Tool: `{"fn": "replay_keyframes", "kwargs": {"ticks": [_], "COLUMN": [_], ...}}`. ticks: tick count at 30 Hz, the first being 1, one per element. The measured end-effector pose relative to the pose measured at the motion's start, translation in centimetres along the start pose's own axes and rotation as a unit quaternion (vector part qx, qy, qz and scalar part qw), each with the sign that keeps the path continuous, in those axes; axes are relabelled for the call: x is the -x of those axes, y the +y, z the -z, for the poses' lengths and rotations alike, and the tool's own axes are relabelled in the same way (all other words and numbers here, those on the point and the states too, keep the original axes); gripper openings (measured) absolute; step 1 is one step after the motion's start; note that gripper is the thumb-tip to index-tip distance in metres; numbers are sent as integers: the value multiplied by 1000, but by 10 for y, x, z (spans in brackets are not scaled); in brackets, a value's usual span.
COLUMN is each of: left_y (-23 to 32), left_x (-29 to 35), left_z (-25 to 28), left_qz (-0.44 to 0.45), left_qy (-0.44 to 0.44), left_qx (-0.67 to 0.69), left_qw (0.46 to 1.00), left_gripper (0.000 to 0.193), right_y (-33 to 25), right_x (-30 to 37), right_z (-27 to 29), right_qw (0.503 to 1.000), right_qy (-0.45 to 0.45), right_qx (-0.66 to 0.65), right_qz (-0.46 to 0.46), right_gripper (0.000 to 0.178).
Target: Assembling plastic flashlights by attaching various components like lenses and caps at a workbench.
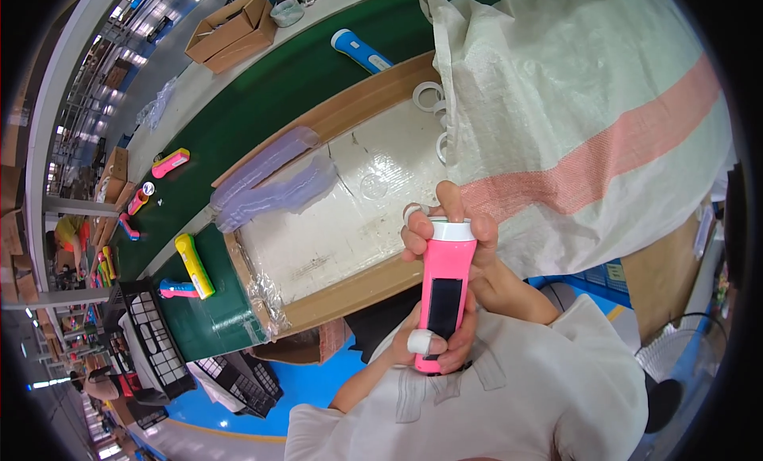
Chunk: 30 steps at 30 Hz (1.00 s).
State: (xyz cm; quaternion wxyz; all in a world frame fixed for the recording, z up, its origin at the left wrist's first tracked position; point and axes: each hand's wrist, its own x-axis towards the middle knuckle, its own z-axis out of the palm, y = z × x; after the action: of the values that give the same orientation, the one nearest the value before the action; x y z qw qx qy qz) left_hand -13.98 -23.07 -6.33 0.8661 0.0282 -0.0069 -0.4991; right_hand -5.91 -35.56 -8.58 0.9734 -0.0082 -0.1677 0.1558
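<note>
A pink flashlight [447,258] with a white head and a dark panel along its body stands nearly upright in front of my chest. My left hand [435,340] grips its lower body, with a white wrapping round the thumb. Around the white head [451,229] curl the fingers of my right hand [482,250], one fingertip on its top; a white band circles another finger. Beyond my hands is a shallow cardboard tray [334,306], holding rows of stacked clear, purplish discs [266,163] and several white rings [427,96] near the sack.
A large white woven sack [556,87] with a pink stripe covers the tray's right end. On the green belt lie a blue flashlight [362,51], a yellow one [195,266] and several pink ones. An open cardboard box [232,33] stands at the back; black crates [151,334] are at left.
</note>
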Motion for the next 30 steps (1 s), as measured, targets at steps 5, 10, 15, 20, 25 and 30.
{"fn": "replay_keyframes", "kwargs": {"ticks": [5,10,15,20,25,30], "left_y": [23,27,41,43,34,22], "left_x": [-9,-21,-8,-8,-20,-23], "left_z": [25,13,22,25,10,-3], "left_qz": [-136,-176,-122,-91,-151,-78], "left_qy": [244,310,248,240,304,306], "left_qx": [-671,-609,-335,-323,-744,-576], "left_qw": [686,709,901,911,575,754], "left_gripper": [38,52,44,60,69,50], "right_y": [-24,-31,-39,-32,-28,-28], "right_x": [7,1,2,2,-1,3], "right_z": [-7,-3,2,4,-18,-13], "right_qw": [926,913,950,944,912,936], "right_qy": [86,138,192,203,199,187], "right_qx": [368,383,244,258,358,298], "right_qz": [20,29,-18,-28,10,-1], "right_gripper": [30,30,38,41,35,38]}}
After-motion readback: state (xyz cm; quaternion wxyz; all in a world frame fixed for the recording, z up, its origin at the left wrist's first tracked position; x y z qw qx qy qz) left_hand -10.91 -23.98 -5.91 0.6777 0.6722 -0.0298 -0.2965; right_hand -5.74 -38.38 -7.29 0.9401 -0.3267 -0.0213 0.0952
